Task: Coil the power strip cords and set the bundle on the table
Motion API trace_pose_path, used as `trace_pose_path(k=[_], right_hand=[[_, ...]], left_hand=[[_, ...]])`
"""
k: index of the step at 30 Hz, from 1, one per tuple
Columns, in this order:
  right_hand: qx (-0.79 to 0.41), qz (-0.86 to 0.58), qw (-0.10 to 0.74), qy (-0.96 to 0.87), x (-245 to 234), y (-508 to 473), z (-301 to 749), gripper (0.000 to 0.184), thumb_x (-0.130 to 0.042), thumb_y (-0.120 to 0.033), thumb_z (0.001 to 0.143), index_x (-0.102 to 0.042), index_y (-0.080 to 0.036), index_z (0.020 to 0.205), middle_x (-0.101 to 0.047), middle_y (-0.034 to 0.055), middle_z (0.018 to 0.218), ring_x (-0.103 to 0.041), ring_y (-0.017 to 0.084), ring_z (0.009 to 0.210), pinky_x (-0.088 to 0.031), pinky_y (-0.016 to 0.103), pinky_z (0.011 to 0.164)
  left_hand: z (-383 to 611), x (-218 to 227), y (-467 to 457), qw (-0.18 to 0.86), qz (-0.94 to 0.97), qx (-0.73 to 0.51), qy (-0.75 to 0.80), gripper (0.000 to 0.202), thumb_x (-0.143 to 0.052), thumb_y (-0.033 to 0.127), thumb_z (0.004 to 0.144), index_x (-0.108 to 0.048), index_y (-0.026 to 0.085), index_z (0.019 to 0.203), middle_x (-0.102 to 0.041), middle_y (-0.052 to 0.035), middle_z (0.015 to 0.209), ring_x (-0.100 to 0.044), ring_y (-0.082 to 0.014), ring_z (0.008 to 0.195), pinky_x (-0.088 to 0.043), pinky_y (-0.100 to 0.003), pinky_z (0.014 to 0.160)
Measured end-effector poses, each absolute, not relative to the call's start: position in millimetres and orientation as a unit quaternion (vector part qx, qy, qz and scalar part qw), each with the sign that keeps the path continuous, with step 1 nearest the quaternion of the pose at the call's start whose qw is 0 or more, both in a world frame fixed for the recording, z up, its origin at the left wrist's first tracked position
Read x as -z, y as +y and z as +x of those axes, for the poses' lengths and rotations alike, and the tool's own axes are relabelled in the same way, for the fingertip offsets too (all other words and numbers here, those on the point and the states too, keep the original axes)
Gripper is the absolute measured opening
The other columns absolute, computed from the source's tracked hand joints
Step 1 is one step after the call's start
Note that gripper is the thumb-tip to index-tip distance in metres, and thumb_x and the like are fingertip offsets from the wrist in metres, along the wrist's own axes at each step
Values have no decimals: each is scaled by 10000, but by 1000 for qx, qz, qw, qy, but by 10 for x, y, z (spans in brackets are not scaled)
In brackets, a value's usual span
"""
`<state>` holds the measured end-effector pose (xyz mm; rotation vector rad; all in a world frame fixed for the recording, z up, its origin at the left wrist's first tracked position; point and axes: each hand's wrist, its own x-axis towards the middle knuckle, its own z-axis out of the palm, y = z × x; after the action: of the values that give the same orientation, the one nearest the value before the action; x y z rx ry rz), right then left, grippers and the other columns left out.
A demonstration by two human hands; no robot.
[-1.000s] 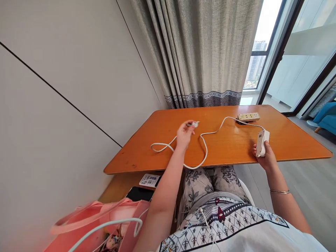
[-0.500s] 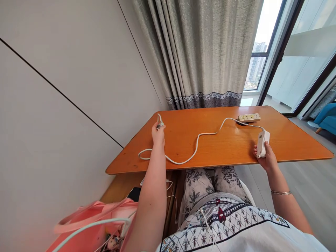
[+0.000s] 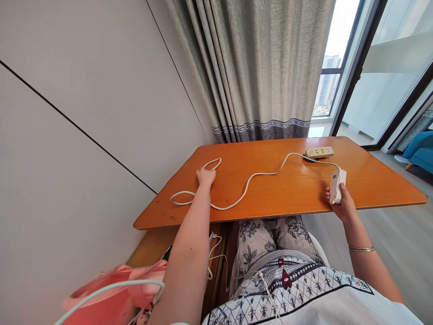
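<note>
Bag [image 3: 111, 295]: pink, lower left beside the person's knee, below table level. A pale cord loops across its mouth; the contents are too blurred to tell.

Cable [image 3: 248, 180]: white, lying in slack curves across the table from the strip [image 3: 320, 152] at the far right to the far left corner. Its left end makes a small loop just beyond the left hand.

Left hand [image 3: 205, 175]: resting on the table, arm stretched, fingers closed over the cable near its end.

Right hand [image 3: 341, 204]: at the near edge, gripping a white adapter [image 3: 336, 185] held upright; a thin lead runs from its top toward the strip.

Table [image 3: 297, 194]: orange wood, glossy, with rounded corners.

Room: plain white wall on the left, a grey curtain [image 3: 257, 67] with a patterned hem behind the table, a tall window on the right showing buildings, and a pale floor.
</note>
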<state>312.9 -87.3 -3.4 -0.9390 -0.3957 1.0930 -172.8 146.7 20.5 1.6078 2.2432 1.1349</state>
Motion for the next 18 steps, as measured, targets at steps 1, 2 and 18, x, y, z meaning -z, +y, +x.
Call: trace_pose_path(k=[1,2,18], right_hand=[[-496,-426,734,-181,37,-872,3128,458,-722,-555,772,-586,-221,1054,-659,14,742,-589,135,580,-547,232,478],[-495,-426,735,-182,40,-871,3126,463,-727,-556,767,-588,-220,1053,-659,15,739,-590,135,579,-546,231,478],[-383,-606,589,-373,-113,-706,3647,467,-802,-528,666,-575,-232,947,-661,-9,754,-556,137,543,-442,239,429]], left_hand=[[-1717,-211,1447,83,526,-371,761,502,-672,206,749,-570,46,1214,-530,-292,1367,-447,-426,1358,-398,-572,1092],[-1695,-225,1420,87,516,-364,771,530,-691,217,739,-573,50,1227,-495,-289,1415,-383,-437,1405,-353,-584,1126],[-367,-445,203,98,810,-106,568,621,-665,326,816,-507,140,1387,-567,-187,1417,-544,-320,1302,-450,-396,1037]])
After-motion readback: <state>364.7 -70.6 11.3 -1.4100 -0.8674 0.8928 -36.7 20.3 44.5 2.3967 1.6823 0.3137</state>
